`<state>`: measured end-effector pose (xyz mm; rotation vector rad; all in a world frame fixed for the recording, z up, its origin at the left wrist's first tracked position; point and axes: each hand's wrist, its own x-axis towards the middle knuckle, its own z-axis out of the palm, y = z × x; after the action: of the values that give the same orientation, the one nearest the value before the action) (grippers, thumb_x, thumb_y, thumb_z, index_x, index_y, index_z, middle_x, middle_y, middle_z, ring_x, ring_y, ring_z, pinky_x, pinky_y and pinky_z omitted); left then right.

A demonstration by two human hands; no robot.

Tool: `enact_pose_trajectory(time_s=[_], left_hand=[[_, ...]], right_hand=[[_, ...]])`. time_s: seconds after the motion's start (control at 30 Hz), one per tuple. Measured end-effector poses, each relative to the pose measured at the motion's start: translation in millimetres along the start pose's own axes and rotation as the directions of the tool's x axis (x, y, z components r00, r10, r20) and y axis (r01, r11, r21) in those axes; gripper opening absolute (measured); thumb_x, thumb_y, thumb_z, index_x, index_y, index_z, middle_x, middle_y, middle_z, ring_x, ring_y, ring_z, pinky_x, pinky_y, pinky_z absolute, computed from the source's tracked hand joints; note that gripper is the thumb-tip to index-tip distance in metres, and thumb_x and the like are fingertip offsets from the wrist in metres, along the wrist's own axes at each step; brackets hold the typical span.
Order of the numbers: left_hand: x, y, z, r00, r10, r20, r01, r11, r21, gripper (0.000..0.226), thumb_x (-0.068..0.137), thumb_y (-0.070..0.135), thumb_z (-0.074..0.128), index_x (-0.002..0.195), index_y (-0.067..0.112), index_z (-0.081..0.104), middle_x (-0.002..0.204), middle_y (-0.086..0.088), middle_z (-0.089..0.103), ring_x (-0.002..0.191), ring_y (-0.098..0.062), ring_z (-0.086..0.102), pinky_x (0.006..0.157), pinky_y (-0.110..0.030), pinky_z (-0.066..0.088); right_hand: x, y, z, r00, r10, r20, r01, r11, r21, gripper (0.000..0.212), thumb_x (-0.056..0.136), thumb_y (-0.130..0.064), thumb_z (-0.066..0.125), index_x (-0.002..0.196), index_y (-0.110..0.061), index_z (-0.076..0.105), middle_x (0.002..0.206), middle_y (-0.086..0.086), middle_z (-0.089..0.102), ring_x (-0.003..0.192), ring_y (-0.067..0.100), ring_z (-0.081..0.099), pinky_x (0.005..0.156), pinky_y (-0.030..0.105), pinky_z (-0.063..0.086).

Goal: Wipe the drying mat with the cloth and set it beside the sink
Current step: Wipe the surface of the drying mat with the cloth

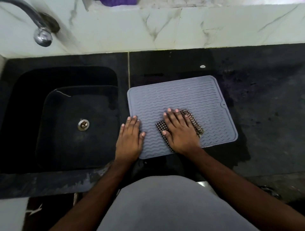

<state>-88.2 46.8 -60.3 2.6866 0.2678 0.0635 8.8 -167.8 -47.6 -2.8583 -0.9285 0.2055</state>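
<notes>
A grey ridged drying mat (178, 97) lies flat on the dark counter, just right of the black sink (33, 85). A brown-and-white checked cloth (195, 122) rests on the mat's near half. My right hand (179, 130) presses flat on the cloth with fingers spread, covering most of it. My left hand (130, 136) lies flat with fingers apart on the mat's left near edge, partly over the counter strip between mat and sink.
The sink drain (83, 124) sits in the basin's middle, and a chrome tap (41, 33) hangs at the upper left. A marble backsplash (181, 26) runs behind. The counter (264, 115) right of the mat looks wet and blotchy. A purple object (118, 2) lies on the back ledge.
</notes>
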Motion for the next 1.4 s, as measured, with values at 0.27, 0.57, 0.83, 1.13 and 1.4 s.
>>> enact_pose_trajectory(time_s=[0.27, 0.57, 0.83, 1.13, 1.4], left_hand=[[-3.5, 2.8, 1.4, 1.000, 0.010, -0.026, -0.007, 0.994, 0.110, 0.051, 0.104, 0.027, 0.031, 0.151, 0.009, 0.043, 0.163, -0.005, 0.032, 0.153, -0.020, 0.022, 0.125, -0.044, 0.016], [-1.4, -0.3, -0.7, 0.996, -0.068, -0.054, 0.073, 0.993, 0.097, 0.056, 0.100, 0.023, 0.036, 0.155, 0.011, 0.035, 0.165, -0.006, 0.026, 0.153, -0.022, 0.022, 0.125, -0.045, 0.015], [3.2, -1.2, 1.3, 0.992, -0.126, -0.025, 0.128, 0.986, 0.108, 0.059, 0.100, 0.023, 0.036, 0.158, 0.013, 0.030, 0.167, -0.003, 0.022, 0.154, -0.018, 0.018, 0.126, -0.044, 0.013], [4.6, 1.1, -1.1, 0.986, -0.163, -0.034, 0.164, 0.986, 0.041, 0.057, 0.099, 0.020, 0.038, 0.155, 0.010, 0.035, 0.165, -0.007, 0.026, 0.153, -0.022, 0.021, 0.125, -0.044, 0.016], [3.8, -3.7, 1.9, 0.984, -0.176, -0.027, 0.177, 0.984, 0.031, 0.057, 0.101, 0.031, 0.036, 0.156, 0.013, 0.035, 0.165, -0.005, 0.027, 0.154, -0.019, 0.021, 0.125, -0.043, 0.016]], right_hand=[[2.6, -1.7, 7.9, 0.999, 0.038, -0.005, -0.038, 0.998, -0.059, 0.068, 0.102, -0.054, 0.031, 0.161, -0.023, 0.016, 0.169, 0.002, 0.011, 0.156, 0.022, 0.007, 0.121, 0.052, 0.019], [-16.1, -14.4, 7.7, 1.000, 0.010, -0.005, -0.010, 1.000, 0.023, 0.084, 0.099, -0.066, 0.026, 0.159, -0.008, 0.018, 0.168, 0.011, 0.009, 0.155, 0.024, 0.008, 0.125, 0.046, 0.011], [-14.5, -19.7, 12.5, 0.997, 0.031, -0.075, -0.024, 0.996, 0.091, 0.076, 0.103, -0.053, 0.040, 0.157, -0.003, 0.023, 0.167, 0.017, 0.013, 0.155, 0.029, 0.012, 0.123, 0.047, 0.017], [10.4, -29.3, -12.6, 0.998, -0.037, -0.057, 0.048, 0.977, 0.210, 0.016, 0.096, -0.016, 0.054, 0.105, -0.003, 0.057, 0.107, 0.018, 0.053, 0.065, 0.025, 0.051, 0.053, 0.027, 0.031], [34.0, -107.9, 0.4, 0.992, -0.128, 0.002, 0.109, 0.847, 0.520, 0.023, 0.097, -0.022, 0.046, 0.100, -0.006, 0.062, 0.114, 0.014, 0.055, 0.075, 0.030, 0.062, 0.057, 0.044, 0.054]])
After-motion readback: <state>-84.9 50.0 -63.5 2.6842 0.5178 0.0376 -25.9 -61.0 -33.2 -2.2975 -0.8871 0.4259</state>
